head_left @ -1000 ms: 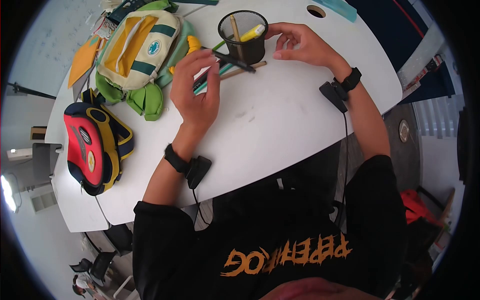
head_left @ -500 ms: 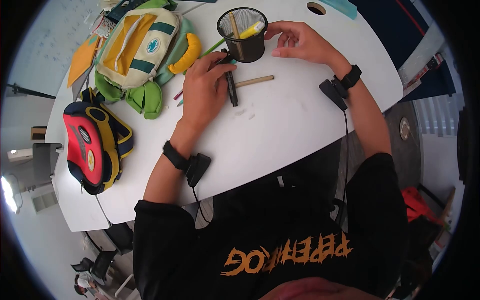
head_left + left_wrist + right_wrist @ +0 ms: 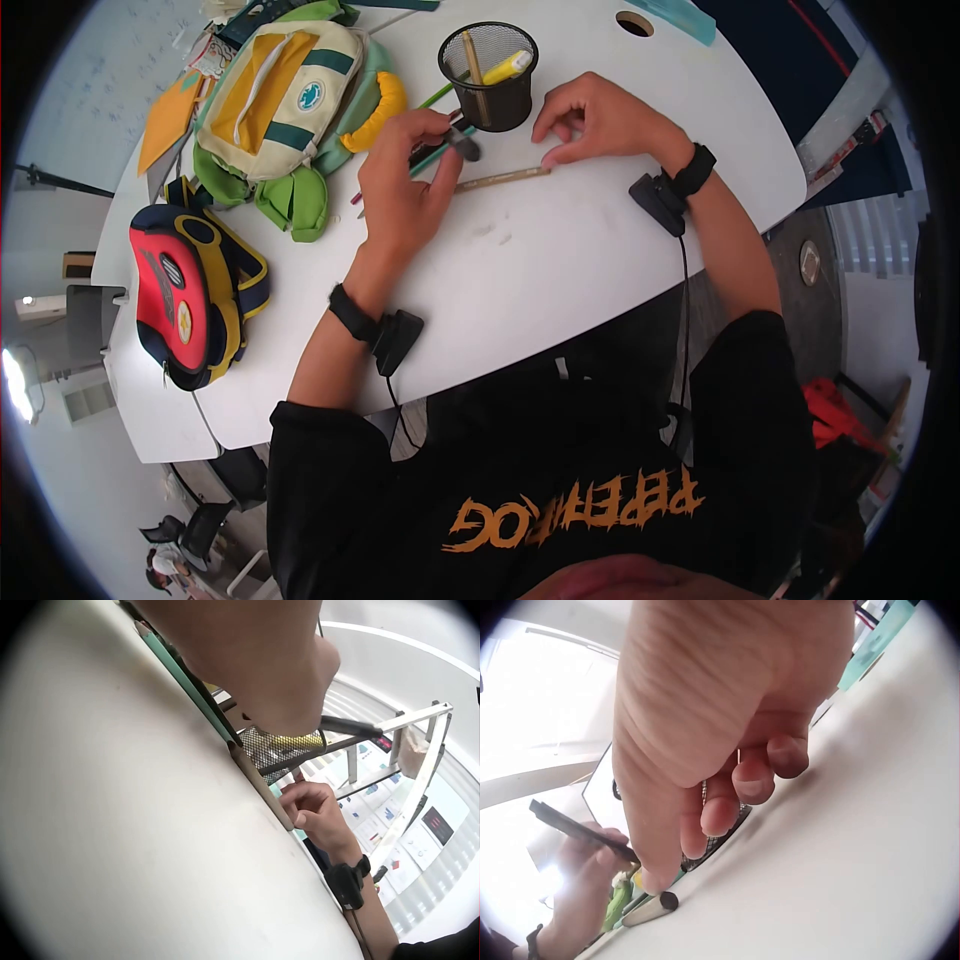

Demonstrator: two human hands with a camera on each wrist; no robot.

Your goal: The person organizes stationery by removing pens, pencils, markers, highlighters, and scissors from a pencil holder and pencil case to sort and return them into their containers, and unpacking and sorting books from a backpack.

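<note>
The left hand [image 3: 402, 185] pinches a black pen [image 3: 464, 144] above the table; in the left wrist view the pen [image 3: 351, 726] sticks out past the hand. The right hand [image 3: 610, 122] is beside a tan pencil [image 3: 500, 179] lying on the table, thumb at its right end; whether they touch I cannot tell. Its fingers are loosely bent, thumb and index apart. Right behind stands a black mesh cup [image 3: 496, 104] with a yellow marker [image 3: 508, 68] and a tan pencil inside. A teal pencil [image 3: 180, 675] and other pencils lie partly hidden by the left hand.
A cream and green bag [image 3: 290, 100] with a yellow handle lies at the back left, with a red and navy bag [image 3: 170, 290] nearer. An orange sheet [image 3: 168, 125] is at the far left. A teal item [image 3: 670, 18] and a table hole [image 3: 635, 23] are at the back right.
The left hand has lifted the black pen and tilted it from pointing toward the body. The right hand has moved from the cup's side down to the tan pencil's end.
</note>
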